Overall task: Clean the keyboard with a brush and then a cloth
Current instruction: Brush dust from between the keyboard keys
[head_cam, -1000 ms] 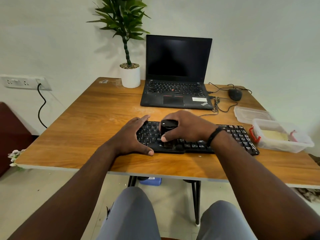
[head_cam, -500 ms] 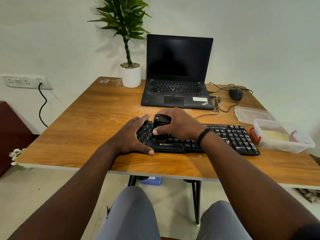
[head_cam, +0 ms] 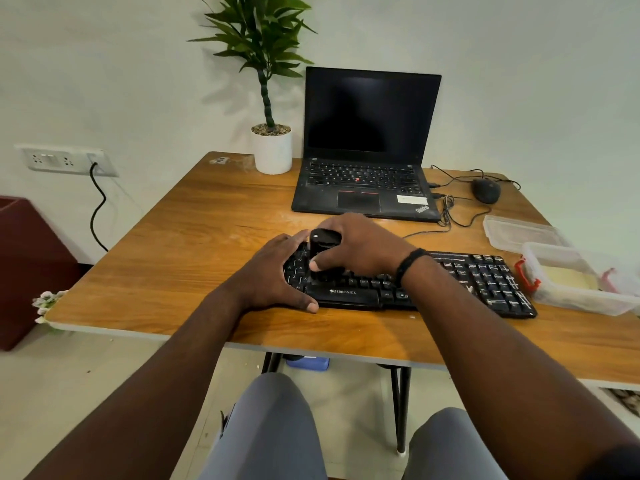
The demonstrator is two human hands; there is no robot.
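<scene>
Where the wall meets the left edge of the view, a white socket panel [head_cam: 65,160] carries a black cable [head_cam: 98,209] that hangs down toward the floor, and a dark red piece of furniture [head_cam: 31,268] stands below it. The wooden table [head_cam: 194,244] holds a white pot with a green plant [head_cam: 272,147] near its far left corner. The left hand [head_cam: 273,275] lies spread over the left end of the black keyboard [head_cam: 485,278], fingers relaxed and fairly straight on the keys, thumb laid along the near edge by the space bar; it grips nothing and only presses the keyboard in place. Just beside it, touching the keys of the left half, stands the brush [head_cam: 323,251], a short black cylinder held upright. The right hand [head_cam: 363,247] is curled round the brush from the right and above, thumb on its near side and fingers wrapped over its far side, so the brush sits between the two hands and directly under the right palm's left edge; whether its bristles are pressed into the keys cannot be told. A black band circles the right wrist. Behind the hands an open laptop [head_cam: 367,147] with a dark screen faces the person. To the right of it a black mouse [head_cam: 486,190] rests among thin cables. Further right, a clear lid [head_cam: 519,232] lies flat, and nearer, just beside the keyboard's right end, a clear box with red clips [head_cam: 581,282] holds a pale yellow cloth [head_cam: 568,277].
</scene>
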